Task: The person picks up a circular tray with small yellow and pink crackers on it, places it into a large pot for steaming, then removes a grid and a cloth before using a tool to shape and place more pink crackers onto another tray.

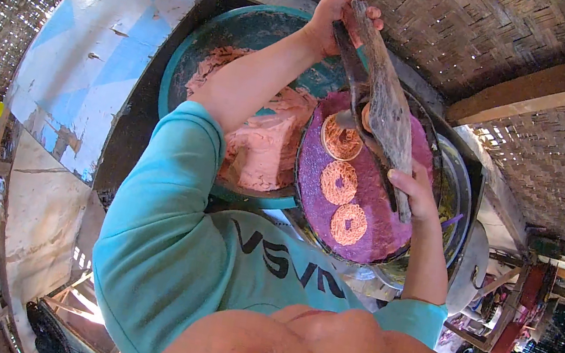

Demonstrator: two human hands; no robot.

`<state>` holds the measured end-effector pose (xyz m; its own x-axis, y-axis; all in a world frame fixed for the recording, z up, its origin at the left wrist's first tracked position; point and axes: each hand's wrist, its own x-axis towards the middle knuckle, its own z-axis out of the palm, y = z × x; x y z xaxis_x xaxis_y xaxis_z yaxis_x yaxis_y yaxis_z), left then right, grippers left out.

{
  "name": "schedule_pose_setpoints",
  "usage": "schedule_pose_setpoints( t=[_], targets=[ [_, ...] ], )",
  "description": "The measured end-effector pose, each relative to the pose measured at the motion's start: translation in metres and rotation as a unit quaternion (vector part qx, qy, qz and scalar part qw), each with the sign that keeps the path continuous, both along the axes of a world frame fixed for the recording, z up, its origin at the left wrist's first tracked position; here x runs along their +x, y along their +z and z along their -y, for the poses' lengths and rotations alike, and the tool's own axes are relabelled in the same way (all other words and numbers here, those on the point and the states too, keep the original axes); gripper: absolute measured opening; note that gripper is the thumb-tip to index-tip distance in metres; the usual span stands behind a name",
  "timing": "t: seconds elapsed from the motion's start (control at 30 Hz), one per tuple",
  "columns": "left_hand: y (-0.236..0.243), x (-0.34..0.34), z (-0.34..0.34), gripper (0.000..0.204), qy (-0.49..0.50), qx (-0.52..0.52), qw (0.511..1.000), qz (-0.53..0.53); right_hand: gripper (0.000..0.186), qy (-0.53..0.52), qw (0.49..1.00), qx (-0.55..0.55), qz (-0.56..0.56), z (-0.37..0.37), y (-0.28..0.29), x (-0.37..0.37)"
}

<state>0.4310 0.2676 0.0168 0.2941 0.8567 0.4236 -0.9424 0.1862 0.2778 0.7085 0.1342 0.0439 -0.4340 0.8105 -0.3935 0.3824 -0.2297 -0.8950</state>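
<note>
My left hand (339, 18) grips the upper end of a long weathered wooden press (387, 100) made of two bars. Lower down, my right hand (417, 188) is closed on the same press near its other end, thumb against the grey upper bar. The press lies slantwise above a round purple surface (315, 212). On that surface are two orange-pink rings of strands (348, 224). A third such ring (341, 143), with a pale round rim about it, lies beside the press. More orange shows partly hidden under the bars.
Left of the purple surface, a wide teal basin (174, 76) holds a mass of pink dough (264, 151). A blue-and-white checked board (99, 45) stands farther left. A metal basin rim (469, 200) shows at the right. Woven walls (502, 26) and a wooden beam (534, 103) close in the far side.
</note>
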Motion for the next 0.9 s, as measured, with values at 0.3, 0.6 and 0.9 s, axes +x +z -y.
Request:
schedule_pose_setpoints(
  t=[0.3,0.6,0.9],
  targets=[
    [0.026,0.016,0.045,0.062,0.18,0.361,0.691,-0.6,0.062,-0.058,0.99,0.112,-0.069,0.015,0.028,0.008],
    [-0.005,-0.039,0.095,0.03,0.395,0.365,0.515,-0.668,0.057,0.057,0.97,0.199,-0.125,-0.013,-0.006,-0.046],
    [0.062,-0.082,0.224,0.033,0.578,0.003,0.719,-0.387,0.049,0.071,0.8,0.535,0.261,-0.033,-0.074,-0.046]
  ],
)
